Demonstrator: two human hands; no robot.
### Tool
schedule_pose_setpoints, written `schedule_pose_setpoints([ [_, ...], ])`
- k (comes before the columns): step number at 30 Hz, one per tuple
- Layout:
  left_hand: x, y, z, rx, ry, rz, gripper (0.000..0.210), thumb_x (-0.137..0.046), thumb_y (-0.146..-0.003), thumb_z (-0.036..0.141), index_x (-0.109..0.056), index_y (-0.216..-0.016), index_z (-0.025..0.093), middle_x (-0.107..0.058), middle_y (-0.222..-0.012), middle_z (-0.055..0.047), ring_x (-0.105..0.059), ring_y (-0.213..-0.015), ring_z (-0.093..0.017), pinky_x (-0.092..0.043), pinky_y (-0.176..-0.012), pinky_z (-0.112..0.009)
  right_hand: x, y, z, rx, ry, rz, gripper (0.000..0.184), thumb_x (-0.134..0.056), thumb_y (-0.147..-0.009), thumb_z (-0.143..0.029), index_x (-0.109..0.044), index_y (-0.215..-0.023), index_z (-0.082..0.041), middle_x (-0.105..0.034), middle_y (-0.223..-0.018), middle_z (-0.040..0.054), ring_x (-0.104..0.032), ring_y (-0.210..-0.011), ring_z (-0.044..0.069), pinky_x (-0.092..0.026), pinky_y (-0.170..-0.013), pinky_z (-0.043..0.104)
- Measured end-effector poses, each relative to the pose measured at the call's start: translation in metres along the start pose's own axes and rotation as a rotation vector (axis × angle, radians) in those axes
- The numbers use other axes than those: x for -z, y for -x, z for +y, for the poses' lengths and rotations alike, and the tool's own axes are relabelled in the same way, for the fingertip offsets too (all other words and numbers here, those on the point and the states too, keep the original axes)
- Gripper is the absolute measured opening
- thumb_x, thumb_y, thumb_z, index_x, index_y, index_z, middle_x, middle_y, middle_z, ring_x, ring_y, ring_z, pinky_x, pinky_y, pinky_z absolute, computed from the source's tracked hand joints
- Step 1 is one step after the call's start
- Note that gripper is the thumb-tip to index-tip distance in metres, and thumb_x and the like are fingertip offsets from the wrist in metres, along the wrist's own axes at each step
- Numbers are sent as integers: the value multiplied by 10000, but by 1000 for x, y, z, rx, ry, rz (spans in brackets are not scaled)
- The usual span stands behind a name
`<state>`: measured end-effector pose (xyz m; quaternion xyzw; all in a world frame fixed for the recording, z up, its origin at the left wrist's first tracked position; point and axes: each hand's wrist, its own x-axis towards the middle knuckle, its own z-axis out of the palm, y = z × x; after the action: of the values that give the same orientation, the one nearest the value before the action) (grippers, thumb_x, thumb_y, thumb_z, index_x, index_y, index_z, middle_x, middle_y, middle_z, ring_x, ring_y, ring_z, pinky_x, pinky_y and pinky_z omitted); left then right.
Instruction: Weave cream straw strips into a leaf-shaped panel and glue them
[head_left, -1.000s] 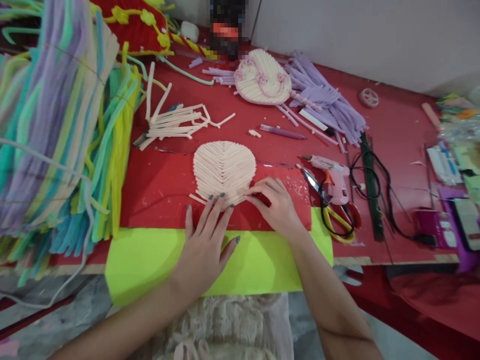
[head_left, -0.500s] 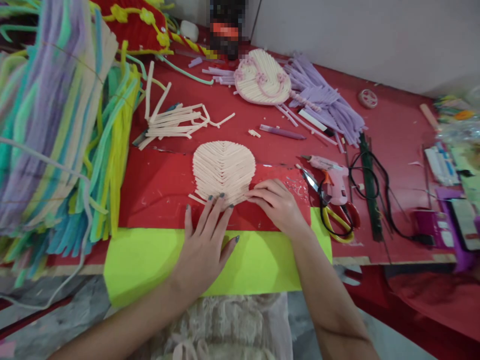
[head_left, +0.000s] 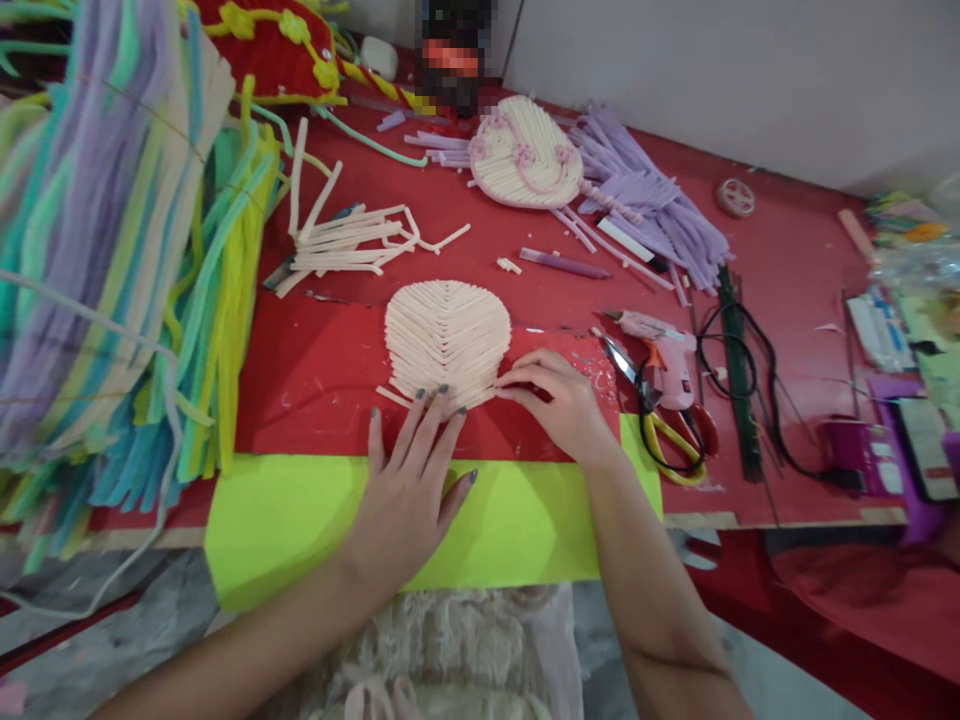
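Observation:
A cream leaf-shaped panel of pipe cleaners point(head_left: 448, 335), laid in a V pattern, lies flat on a red sheet point(head_left: 315, 380). My left hand point(head_left: 409, 480) has its fingers spread, and their tips press on the panel's lower edge. At the lower right edge, my right hand point(head_left: 559, 405) pinches the end of a cream pipe cleaner point(head_left: 484, 398) between thumb and forefinger. Another loose strip end point(head_left: 393, 397) sticks out at the panel's lower left. Under both forearms lies a bright yellow-green sheet point(head_left: 300, 520).
Scissors point(head_left: 675, 455) and a pink glue gun point(head_left: 667, 350) lie to the right. Behind are cut cream pipe cleaners point(head_left: 349, 245), a purple pen point(head_left: 566, 264), a finished cream-and-pink fan point(head_left: 525, 155) and purple pipe cleaners point(head_left: 652, 190). Large coloured pipe cleaner bundles point(head_left: 120, 250) fill the left.
My right hand has shifted slightly, its fingers bending a little more while the tips stay at the panel's lower right edge. My left hand and the panel keep their places.

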<state>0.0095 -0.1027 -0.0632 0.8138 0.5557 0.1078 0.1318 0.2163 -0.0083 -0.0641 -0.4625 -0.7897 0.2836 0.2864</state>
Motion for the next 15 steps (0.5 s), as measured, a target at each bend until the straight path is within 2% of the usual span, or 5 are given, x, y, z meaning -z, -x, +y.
schedule_pose_setpoints([
  [9,0,0,1,5,-6,-4,542,-385,-961,377,-375,-1440,123,-281,-1551,-124,-242,-1440,-296,-66,-1168,-586,-1,-6,-8,-144,-50,5,36,-669,-843,-217,-704,-845,-223,-624,-876,33,-588,-829,156,-476,-778,310],
  [15,1,0,-1,2,2,-17,529,-368,-966,372,-376,-1438,132,-272,-1556,-115,-237,-1442,-296,-75,-1167,-588,-2,-5,-9,-153,-34,15,46,-662,-847,-211,-703,-829,-223,-618,-872,30,-587,-823,156,-476,-772,313],
])
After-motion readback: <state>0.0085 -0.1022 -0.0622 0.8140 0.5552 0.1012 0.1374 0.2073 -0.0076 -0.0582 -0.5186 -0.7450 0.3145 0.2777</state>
